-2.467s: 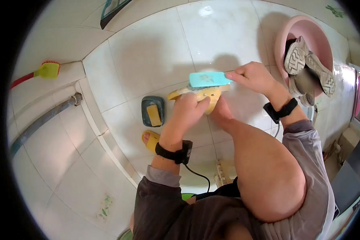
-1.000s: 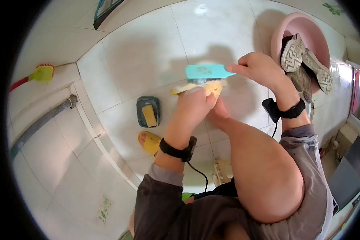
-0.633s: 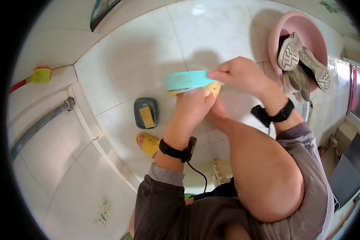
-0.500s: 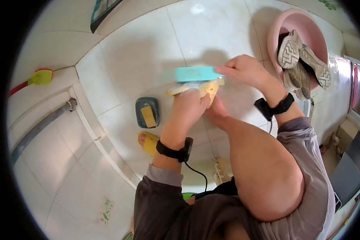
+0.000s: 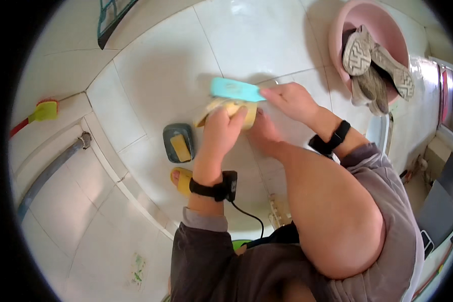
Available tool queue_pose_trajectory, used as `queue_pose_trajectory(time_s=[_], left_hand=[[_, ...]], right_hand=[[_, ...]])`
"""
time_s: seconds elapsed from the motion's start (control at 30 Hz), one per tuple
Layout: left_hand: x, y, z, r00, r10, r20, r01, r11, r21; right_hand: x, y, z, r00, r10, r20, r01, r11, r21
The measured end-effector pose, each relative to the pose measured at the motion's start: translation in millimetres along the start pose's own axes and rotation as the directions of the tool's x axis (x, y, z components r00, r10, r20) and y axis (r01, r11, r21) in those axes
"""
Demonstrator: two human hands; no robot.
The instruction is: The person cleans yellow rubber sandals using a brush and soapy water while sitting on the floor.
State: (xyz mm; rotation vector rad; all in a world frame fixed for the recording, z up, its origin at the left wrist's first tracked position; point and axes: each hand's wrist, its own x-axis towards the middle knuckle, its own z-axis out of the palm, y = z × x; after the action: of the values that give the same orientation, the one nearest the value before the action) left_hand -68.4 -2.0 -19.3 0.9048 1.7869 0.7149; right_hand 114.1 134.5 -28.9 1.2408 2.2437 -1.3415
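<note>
the right hand (image 5: 293, 102) now holds the flat turquoise plastic scrubbing brush (image 5: 235, 90) tilted, its far end pointing up-left; moments ago it lay level and a little farther left over the pale yellow rubber slipper (image 5: 230, 110). the left hand's (image 5: 221, 130) grip on that slipper looks slightly lower.

Glossy white ceramic floor tiles (image 5: 267, 45) are reflecting light. The smooth turquoise plastic brush (image 5: 235, 90) is looking matt, the pink plastic basin (image 5: 340, 30) slightly shiny, the worn grey shoes (image 5: 375, 65) rough-soled.
</note>
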Motion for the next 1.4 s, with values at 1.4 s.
queue_pose_trajectory(time_s=[1.4], left_hand=[[20,14,18,0.946,-0.325,-0.01,-0.059,-0.14,-0.988]], right_hand=[[20,38,-7,0.865,-0.422,-0.27,0.294,0.864,-0.41]])
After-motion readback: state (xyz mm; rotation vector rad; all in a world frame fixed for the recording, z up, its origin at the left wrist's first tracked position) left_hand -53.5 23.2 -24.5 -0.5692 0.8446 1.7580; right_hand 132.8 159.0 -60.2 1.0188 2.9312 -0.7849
